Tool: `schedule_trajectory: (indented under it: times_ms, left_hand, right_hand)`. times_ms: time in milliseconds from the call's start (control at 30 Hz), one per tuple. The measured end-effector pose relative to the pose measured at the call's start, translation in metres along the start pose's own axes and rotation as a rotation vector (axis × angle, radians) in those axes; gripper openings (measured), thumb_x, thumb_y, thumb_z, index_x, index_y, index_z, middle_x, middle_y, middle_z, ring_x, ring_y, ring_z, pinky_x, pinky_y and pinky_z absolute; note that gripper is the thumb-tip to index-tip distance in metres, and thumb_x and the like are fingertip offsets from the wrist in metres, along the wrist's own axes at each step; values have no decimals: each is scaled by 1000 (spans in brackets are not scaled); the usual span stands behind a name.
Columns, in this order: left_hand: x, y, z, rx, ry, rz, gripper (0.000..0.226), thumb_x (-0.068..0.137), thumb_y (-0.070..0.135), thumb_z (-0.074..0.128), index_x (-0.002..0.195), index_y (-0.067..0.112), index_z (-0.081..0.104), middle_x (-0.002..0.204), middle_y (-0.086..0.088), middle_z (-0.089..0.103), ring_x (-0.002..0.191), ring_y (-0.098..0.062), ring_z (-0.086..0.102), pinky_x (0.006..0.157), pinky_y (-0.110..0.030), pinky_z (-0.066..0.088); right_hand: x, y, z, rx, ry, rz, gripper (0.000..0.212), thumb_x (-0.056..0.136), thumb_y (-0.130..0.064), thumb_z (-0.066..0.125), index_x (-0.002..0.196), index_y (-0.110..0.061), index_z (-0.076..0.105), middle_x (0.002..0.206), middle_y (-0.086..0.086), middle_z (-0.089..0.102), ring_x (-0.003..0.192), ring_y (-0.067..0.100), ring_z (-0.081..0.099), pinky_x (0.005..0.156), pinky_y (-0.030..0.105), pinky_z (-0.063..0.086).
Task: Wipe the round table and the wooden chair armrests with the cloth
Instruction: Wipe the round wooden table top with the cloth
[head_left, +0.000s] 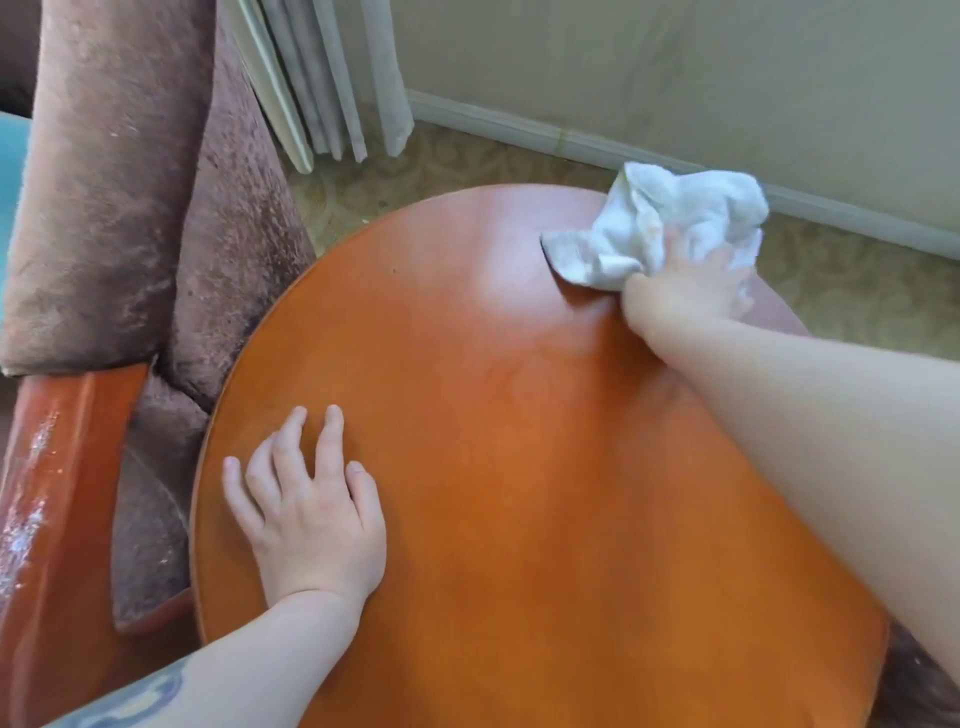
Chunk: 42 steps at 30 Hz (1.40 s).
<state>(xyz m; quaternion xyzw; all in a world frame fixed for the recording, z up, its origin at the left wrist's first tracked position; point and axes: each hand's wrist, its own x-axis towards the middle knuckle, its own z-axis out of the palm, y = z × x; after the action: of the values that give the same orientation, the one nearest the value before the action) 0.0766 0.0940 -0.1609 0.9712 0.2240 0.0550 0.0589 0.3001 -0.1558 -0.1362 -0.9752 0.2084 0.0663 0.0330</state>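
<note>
Your right hand (691, 280) grips the bunched cloth (670, 228) at the tabletop's (519, 467) far edge, upper right of the frame; your left hand (306, 509) lies spread flat, lower left. Flatten the cloth, press evenly, and overlap strokes toward the armrest (57, 493) side.

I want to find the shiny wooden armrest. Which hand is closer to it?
Left. The left hand lies flat on the table beside the armrest; the right hand grips the cloth at the far edge.
</note>
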Motion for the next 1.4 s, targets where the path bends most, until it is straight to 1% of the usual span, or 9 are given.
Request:
schedule_trajectory:
  times_ms: [67,267,400,500,767,1000,1267,1333,1400]
  left_hand:
    - [0,-1,0,8,-6,-1,50,89,32,31,135,17,46,138,-12,41,125,-33,34,112,-52,10]
    - [-1,-1,2,5,21,11,50,88,31,32,133,16,49,137,-12,42,122,-34,36,111,-54,12]
    - [1,-2,3,13,12,15,50,89,31,31,133,16,48,137,-13,42,123,-34,36,112,-53,11]
    - [0,-2,3,3,11,15,49,89,30,33,134,16,47,137,-13,42,123,-33,35,112,-53,11]
    - [1,-2,4,-11,18,22,47,86,27,38,129,14,49,137,-12,43,122,-33,38,113,-52,12]
    - [0,-3,4,-114,18,-21,54,85,27,42,135,9,33,138,-11,42,126,-29,35,116,-47,6]
    - [3,-6,0,-274,56,-58,45,94,34,32,133,12,38,136,-8,45,125,-27,37,116,-47,2]
    - [2,-7,1,-267,43,-61,46,95,37,30,135,14,36,137,-7,43,127,-26,35,117,-46,0]
    - [2,-7,0,-266,36,-57,47,96,38,29,135,14,35,138,-7,43,128,-26,35,116,-47,0]
  right_hand:
    - [-7,-44,3,-8,-54,-87,60,87,-39,42,144,-42,21,151,18,21,131,38,24,101,49,25]
    - [-28,43,-17,-182,-80,-1162,64,75,-33,34,137,-45,42,150,3,36,111,36,42,88,49,40]
    - [4,37,-10,-112,106,-570,63,73,-33,39,135,-41,40,144,11,37,113,40,41,93,51,39]
    - [2,-66,-4,68,-41,-30,59,84,-33,43,140,-42,28,153,11,21,129,38,28,103,49,25]
    - [-53,-30,-5,-203,-96,-1554,60,78,-21,45,134,-42,48,153,-1,32,132,34,37,96,50,37]
    - [-105,-122,19,98,-74,-385,54,73,-47,57,124,-36,44,153,7,23,138,37,17,101,60,23]
    - [-115,53,15,-117,-3,-1462,35,79,-32,55,110,-24,68,141,14,48,129,38,45,100,53,36]
    - [-94,56,11,-59,24,-1134,45,77,-34,49,117,-19,65,139,17,49,125,40,47,98,51,36]
    - [-106,13,25,102,176,-473,49,78,-32,49,127,-28,56,143,14,43,129,35,40,101,47,30]
